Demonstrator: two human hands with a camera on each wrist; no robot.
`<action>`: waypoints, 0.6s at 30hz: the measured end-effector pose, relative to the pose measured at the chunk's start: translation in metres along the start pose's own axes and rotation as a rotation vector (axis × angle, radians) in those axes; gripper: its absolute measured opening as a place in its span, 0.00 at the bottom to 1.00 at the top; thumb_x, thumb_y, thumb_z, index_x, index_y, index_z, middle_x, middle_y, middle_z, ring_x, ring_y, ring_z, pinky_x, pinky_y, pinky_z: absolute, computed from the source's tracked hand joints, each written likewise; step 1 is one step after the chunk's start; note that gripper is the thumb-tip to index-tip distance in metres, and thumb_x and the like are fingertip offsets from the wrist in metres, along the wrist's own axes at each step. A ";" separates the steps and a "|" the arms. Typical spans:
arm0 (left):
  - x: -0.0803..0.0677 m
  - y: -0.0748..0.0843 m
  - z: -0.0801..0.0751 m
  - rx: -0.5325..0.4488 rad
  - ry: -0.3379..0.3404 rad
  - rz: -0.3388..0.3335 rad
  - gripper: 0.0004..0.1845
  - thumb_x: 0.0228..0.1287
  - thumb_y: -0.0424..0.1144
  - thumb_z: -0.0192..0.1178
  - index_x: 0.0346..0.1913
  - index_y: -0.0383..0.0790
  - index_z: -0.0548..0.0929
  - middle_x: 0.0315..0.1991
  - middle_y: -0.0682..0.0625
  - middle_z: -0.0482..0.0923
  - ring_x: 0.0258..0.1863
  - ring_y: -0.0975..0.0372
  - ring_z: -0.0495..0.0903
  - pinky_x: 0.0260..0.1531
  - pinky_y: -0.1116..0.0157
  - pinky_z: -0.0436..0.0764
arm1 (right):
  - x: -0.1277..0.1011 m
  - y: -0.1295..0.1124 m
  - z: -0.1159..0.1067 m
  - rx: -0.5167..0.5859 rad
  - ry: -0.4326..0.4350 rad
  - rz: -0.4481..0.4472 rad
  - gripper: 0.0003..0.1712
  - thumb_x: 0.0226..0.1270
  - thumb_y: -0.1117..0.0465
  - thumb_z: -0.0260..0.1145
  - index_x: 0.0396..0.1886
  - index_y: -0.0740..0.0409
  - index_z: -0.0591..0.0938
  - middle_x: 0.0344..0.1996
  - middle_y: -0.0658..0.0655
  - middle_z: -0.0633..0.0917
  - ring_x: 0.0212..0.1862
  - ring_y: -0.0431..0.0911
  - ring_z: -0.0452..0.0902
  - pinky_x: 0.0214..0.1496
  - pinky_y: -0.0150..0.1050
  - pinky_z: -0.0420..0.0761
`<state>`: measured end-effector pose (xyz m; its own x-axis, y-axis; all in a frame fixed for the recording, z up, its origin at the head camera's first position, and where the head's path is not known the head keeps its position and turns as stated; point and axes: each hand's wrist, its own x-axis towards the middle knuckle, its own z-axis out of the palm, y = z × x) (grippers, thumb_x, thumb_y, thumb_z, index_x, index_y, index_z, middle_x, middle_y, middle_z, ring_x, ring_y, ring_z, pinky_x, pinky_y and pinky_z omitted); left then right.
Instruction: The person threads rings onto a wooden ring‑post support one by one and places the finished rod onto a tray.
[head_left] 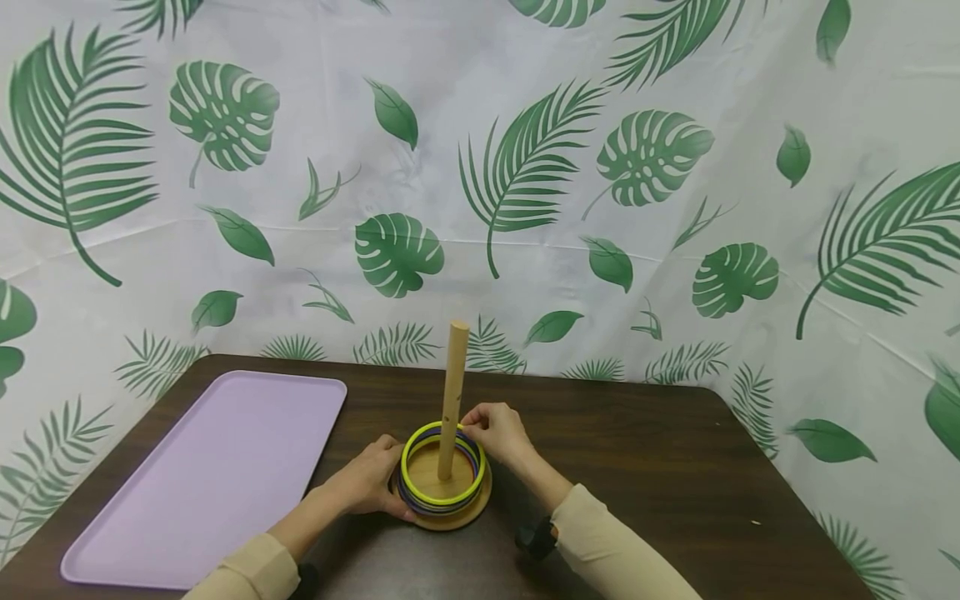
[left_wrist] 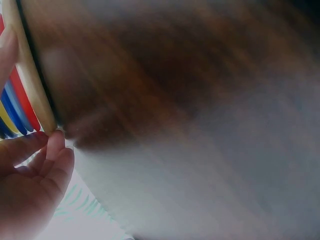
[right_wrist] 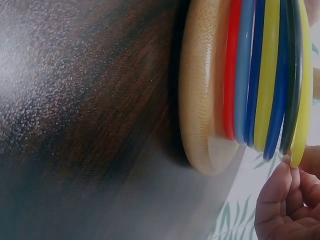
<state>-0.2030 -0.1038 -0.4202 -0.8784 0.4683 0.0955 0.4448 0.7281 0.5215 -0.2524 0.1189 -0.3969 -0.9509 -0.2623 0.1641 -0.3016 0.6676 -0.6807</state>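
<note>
On the table stands a round wooden base point(head_left: 450, 524) with an upright wooden post point(head_left: 454, 375). Stacked rings in red, light blue, dark blue, yellow and a dark shade circle the post, as the right wrist view shows. Topmost is a yellow ring point(head_left: 442, 502). My right hand point(head_left: 501, 432) pinches its far right edge between thumb and fingers point(right_wrist: 280, 187). From the left, my left hand point(head_left: 365, 478) grips the base, thumb in front and fingers round the side; the left wrist view shows fingertips at the base's edge point(left_wrist: 37, 75).
A flat lilac tray point(head_left: 217, 475) lies left of the stand. The dark wood table point(head_left: 637, 467) extends to the right, with a small pale speck point(head_left: 755, 522) on it. Behind hangs a white cloth with green leaf prints point(head_left: 450, 167).
</note>
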 end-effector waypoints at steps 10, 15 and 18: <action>-0.001 0.000 -0.001 0.001 0.001 0.012 0.46 0.27 0.50 0.81 0.52 0.27 0.76 0.46 0.42 0.72 0.47 0.49 0.73 0.48 0.49 0.75 | -0.002 0.005 0.003 0.002 0.007 0.001 0.03 0.57 0.65 0.68 0.28 0.61 0.85 0.22 0.52 0.84 0.24 0.36 0.72 0.25 0.29 0.72; -0.002 0.001 -0.002 0.004 0.001 0.013 0.46 0.27 0.50 0.81 0.52 0.27 0.76 0.46 0.41 0.72 0.47 0.49 0.73 0.48 0.49 0.75 | -0.002 0.005 0.002 0.000 0.016 -0.016 0.03 0.57 0.65 0.69 0.27 0.60 0.85 0.22 0.51 0.84 0.24 0.36 0.72 0.25 0.29 0.72; -0.002 0.001 -0.002 0.009 0.003 0.015 0.46 0.27 0.50 0.81 0.52 0.27 0.76 0.46 0.41 0.72 0.47 0.49 0.73 0.49 0.49 0.75 | -0.002 0.006 0.003 0.004 0.015 -0.012 0.03 0.57 0.64 0.69 0.28 0.60 0.85 0.22 0.51 0.84 0.24 0.36 0.72 0.26 0.30 0.72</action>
<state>-0.2008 -0.1052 -0.4185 -0.8720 0.4778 0.1060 0.4597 0.7254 0.5123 -0.2518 0.1218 -0.4034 -0.9483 -0.2599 0.1824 -0.3124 0.6617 -0.6816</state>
